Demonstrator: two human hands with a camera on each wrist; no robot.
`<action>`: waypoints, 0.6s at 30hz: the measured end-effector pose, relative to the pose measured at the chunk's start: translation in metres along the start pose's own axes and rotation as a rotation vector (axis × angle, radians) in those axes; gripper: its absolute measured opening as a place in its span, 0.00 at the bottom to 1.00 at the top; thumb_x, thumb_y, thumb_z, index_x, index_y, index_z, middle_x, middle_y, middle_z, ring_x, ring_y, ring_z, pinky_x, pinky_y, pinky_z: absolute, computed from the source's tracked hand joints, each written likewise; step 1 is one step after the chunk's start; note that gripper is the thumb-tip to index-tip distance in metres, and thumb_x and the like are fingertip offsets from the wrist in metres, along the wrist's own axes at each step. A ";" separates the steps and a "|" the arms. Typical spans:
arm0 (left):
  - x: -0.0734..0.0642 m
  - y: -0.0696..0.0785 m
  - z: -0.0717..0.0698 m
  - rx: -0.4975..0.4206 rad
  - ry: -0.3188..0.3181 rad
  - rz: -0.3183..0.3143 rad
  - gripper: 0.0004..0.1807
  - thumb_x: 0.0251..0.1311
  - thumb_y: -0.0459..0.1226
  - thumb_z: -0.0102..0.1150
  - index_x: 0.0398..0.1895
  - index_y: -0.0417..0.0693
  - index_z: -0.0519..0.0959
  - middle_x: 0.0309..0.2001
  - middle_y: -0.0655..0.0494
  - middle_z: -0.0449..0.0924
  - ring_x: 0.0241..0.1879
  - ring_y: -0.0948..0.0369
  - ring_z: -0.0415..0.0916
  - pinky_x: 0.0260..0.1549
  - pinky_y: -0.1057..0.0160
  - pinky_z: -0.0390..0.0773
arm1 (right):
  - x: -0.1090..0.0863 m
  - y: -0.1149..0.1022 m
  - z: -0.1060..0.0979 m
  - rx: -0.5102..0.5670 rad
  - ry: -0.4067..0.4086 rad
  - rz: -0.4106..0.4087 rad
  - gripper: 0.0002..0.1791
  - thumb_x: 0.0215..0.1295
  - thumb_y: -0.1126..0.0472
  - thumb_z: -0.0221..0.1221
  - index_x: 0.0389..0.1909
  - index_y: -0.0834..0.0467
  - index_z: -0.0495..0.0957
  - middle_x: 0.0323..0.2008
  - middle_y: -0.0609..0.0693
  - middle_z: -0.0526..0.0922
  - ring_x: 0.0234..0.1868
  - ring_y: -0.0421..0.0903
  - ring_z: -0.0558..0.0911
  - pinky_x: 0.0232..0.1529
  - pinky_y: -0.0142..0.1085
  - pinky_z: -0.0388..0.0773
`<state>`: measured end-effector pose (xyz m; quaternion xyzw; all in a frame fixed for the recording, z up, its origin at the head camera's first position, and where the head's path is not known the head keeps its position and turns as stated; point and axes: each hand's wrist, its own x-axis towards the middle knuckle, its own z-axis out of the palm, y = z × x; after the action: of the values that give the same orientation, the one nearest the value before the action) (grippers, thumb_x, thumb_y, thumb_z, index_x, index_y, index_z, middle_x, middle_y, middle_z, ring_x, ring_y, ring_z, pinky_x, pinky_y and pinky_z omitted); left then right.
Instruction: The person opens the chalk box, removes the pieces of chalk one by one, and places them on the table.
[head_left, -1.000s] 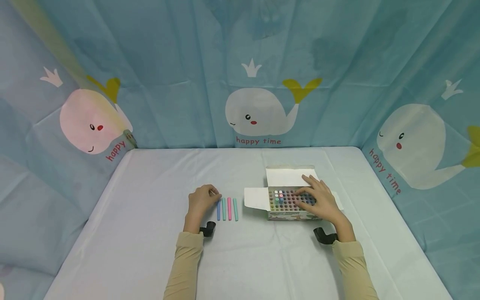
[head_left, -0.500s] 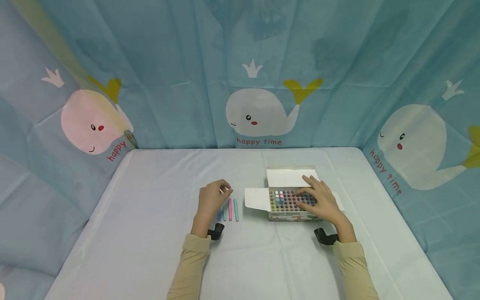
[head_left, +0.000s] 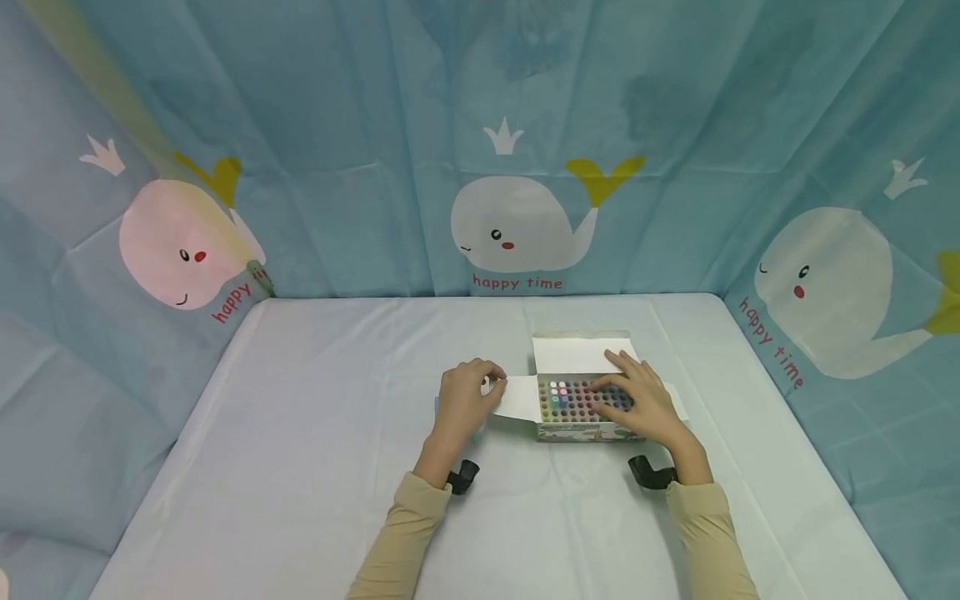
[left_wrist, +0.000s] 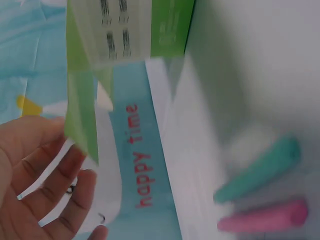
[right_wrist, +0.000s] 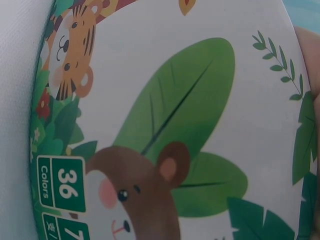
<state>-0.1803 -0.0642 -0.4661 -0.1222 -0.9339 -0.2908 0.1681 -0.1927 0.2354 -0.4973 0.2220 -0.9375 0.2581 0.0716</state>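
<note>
Nearest are two tan sleeves (head_left: 405, 537) reaching over a white cloth (head_left: 300, 450), lightly creased, that covers the table. A black wrist mount (head_left: 463, 477) sits at each cuff. Beside the left hand (head_left: 463, 402), which largely hides them from the head view, loose chalk sticks lie on the cloth; the left wrist view shows a teal stick (left_wrist: 257, 170) and a pink stick (left_wrist: 265, 216) side by side. The left hand's fingers are bent, tips at the edge of the box's left flap (head_left: 519, 400); whether they grasp anything I cannot tell. To its right stands the open chalk box (head_left: 590, 432), marked "36 Colors", with animals and leaves printed on its side. A few white, pink, green and blue ends (head_left: 558, 395) stand out among its rows of round holes. The right hand (head_left: 641, 402) rests on the box, fingers spread and loosely bent, clenching nothing, some of them against the raised lid (head_left: 572, 356). Beyond the cloth's far edge, blue curtains (head_left: 345, 225) wall three sides, printed with crowned whales (head_left: 517, 221) and red "happy time" lettering (head_left: 517, 282).
</note>
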 end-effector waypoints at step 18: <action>-0.007 0.038 0.025 0.051 -0.105 0.211 0.04 0.57 0.43 0.61 0.35 0.59 0.81 0.38 0.62 0.77 0.42 0.59 0.71 0.51 0.51 0.68 | 0.001 0.000 0.001 -0.012 0.006 0.003 0.15 0.51 0.45 0.66 0.39 0.45 0.80 0.68 0.58 0.59 0.70 0.61 0.52 0.67 0.59 0.42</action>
<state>-0.1671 -0.0196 -0.4694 -0.2307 -0.9304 -0.2407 0.1519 -0.1937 0.2341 -0.4976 0.2194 -0.9392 0.2531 0.0756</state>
